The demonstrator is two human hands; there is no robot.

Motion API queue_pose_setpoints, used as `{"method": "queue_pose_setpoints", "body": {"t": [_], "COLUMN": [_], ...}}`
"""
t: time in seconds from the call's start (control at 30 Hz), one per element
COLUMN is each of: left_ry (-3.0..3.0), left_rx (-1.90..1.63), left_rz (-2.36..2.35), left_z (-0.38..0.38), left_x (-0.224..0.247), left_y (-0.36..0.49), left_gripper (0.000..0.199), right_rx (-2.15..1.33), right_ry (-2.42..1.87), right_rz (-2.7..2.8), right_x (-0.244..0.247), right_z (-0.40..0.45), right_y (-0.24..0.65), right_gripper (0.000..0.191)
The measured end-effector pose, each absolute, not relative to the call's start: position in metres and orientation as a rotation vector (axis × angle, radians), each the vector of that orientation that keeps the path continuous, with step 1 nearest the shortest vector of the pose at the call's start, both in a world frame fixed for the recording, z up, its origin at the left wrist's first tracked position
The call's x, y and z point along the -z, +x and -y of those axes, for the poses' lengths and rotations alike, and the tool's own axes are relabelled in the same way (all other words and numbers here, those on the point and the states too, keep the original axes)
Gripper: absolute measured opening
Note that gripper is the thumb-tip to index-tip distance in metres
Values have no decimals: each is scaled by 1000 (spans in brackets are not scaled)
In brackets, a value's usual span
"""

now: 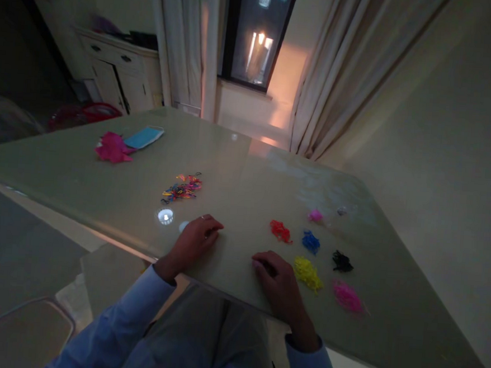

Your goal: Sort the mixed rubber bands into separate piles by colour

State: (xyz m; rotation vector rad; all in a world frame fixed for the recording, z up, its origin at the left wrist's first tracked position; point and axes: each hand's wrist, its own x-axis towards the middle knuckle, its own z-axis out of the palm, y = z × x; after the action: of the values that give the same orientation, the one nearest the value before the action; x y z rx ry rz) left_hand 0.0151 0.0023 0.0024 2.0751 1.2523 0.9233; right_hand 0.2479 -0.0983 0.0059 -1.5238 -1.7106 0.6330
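My left hand (196, 238) rests on the table near its front edge, fingers curled in and closed. I see nothing held in it. Beyond it lies a mixed heap of small coloured rubber bands (183, 190). My right hand (276, 277), also closed with loosely curled fingers, rests on the table with nothing visible in it. Just right of it is a pile of yellow bands (307, 274). Around that sit piles of red bands (281, 231), blue bands (311, 242), black bands (342, 261) and pink bands (348, 296).
A glossy table (237, 178) spans the view. On its left lie a crumpled pink wrapper (112, 148) and a blue face mask (144, 137). A small pink bit (315, 215) and a clear object (341, 211) lie at the right. Curtains, a window and a white cabinet (121, 69) stand behind.
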Motion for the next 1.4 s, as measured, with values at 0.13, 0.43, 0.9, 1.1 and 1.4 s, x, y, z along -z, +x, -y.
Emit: {"method": "queue_pose_setpoints", "body": {"t": [0.13,0.43,0.9,1.1,1.4], "left_ry": [1910,1631,1544,1534,1519], "left_rx": [-1033,-1149,-1088,-1101,-1146], "left_rz": [-1181,-1123,-1057,-1044,-1028], "left_z": [-1,3,3,2,2], "left_x": [0,-2,0,-1,3], "left_y": [7,5,5,5,6], "left_gripper": [23,24,26,25,25], "right_rx": [-683,-731,-331,-267,-230], "right_ry": [-1641,-1501,-1495,-1415,-1461], "right_rz": [1672,1868,2315,2486,2467], "right_x": [-13,-31,-23,-19,-16], "right_z": [87,-18,-159,-170,-165], "right_y": [242,185,113,109,112], "right_gripper": [18,21,25,22,18]}}
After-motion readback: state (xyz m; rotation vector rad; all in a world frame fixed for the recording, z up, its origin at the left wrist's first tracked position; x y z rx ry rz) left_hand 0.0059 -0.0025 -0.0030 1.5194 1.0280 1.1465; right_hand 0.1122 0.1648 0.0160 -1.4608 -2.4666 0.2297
